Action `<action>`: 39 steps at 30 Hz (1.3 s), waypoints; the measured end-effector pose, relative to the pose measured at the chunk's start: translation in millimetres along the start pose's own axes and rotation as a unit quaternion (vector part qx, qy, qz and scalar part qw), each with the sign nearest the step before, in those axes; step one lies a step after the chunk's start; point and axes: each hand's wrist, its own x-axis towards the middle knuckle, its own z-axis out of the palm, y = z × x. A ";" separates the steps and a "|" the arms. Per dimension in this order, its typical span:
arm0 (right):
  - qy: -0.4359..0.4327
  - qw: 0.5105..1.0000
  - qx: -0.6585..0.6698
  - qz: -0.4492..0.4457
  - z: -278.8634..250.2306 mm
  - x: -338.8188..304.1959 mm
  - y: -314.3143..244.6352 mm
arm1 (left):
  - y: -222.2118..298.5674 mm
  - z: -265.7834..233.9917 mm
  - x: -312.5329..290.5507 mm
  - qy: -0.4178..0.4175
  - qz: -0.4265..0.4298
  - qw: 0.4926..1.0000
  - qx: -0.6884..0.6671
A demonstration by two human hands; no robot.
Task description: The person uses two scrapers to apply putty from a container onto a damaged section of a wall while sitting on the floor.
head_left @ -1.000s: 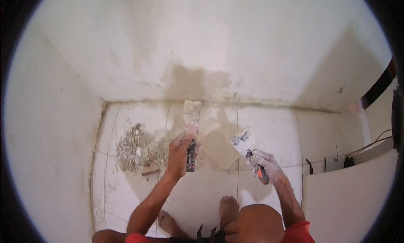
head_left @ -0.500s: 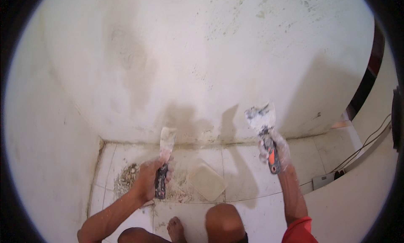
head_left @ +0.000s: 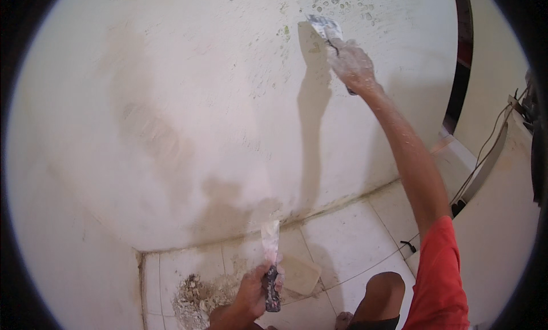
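L hand (head_left: 253,291), R hand (head_left: 355,67): scraper (head_left: 270,240) in ea.

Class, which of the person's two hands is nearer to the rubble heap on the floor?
Left. The left hand, holding a putty knife, appears just right of the rubble heap; the right hand, with a scraper, is farther off, up by the wall.

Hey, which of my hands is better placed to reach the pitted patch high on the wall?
Your right hand, I'd say: it is raised high, gripping a smeared scraper that shows right beside the pitted patch. Your left hand holds the other scraper much lower in the picture.
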 end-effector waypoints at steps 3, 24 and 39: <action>0.013 1.000 0.012 0.022 44.8 -15.6 -17.6 | -7.6 -29.8 11.7 -0.007 -0.036 0.998 -0.055; -0.050 0.989 0.126 0.061 42.8 -11.1 -20.0 | 9.1 -36.8 -0.3 -0.015 0.012 0.992 -0.127; -0.029 0.999 0.022 -0.036 60.4 -16.9 -46.6 | -5.5 -40.4 22.7 -0.017 0.012 0.995 -0.098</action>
